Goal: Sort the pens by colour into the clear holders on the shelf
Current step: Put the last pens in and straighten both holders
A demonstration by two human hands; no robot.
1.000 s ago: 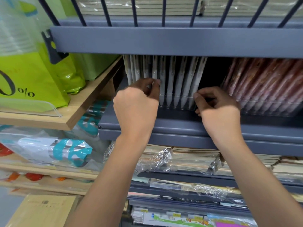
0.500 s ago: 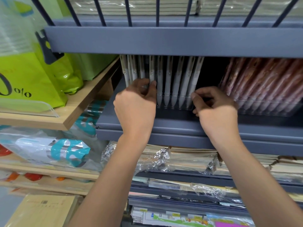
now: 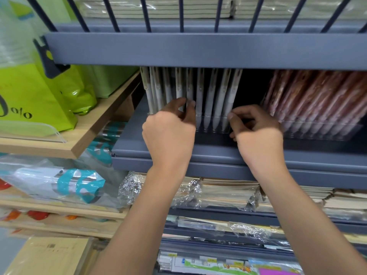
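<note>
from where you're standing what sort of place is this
Probably a stationery shop, or its stockroom: white pens racked in a clear holder beside a row of reddish pens, shrink-wrapped paper stacks on the shelf below, and green bags to the left.

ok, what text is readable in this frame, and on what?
"0%", cut off at the left: green bag.
Teal lettering on the wrapped pack: crumpled, unreadable.
Print on the tan box: too small.
Labels on the bottom packs: too blurred.
On the white pens: nothing readable.
</note>
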